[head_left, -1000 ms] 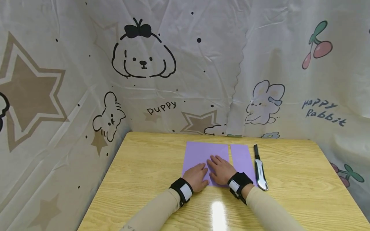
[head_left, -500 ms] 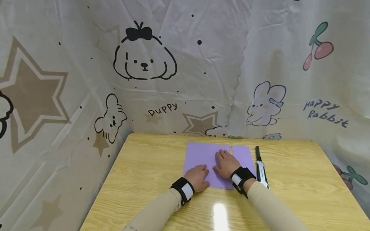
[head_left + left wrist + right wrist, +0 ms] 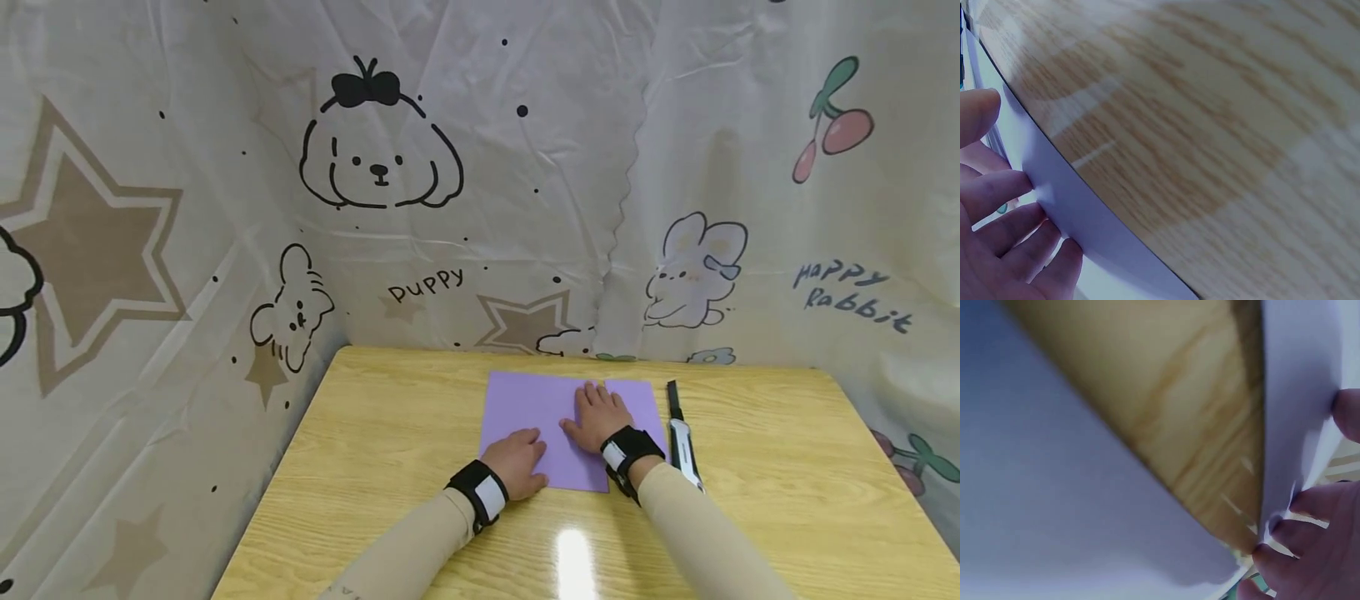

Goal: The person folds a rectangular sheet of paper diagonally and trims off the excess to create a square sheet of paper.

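A large purple sheet of paper [image 3: 517, 408] lies flat on the table. Along its right side is a narrower purple strip [image 3: 645, 406], partly behind my right hand. My left hand [image 3: 516, 463] rests on the large sheet's lower left part, fingers spread and pointing right. Near the sheet's right edge, my right hand [image 3: 602, 418] presses on it with fingers extended forward. In the right wrist view, a wedge of wood separates the sheet from the strip [image 3: 1085, 487], narrowing toward my fingertips [image 3: 1266, 553]. To the right lies a utility knife [image 3: 682, 442], its handle end close to my sleeve.
The wooden table [image 3: 397, 408] reaches the patterned curtain [image 3: 420, 250] at the back and left. A bright light reflection shows on the table in front of the paper. Black straps [image 3: 632, 450] circle both wrists.
My right hand has slid rightward and forward across the large sheet to its right edge. The gap to the strip looks narrower at the far end. My left hand stays in place.
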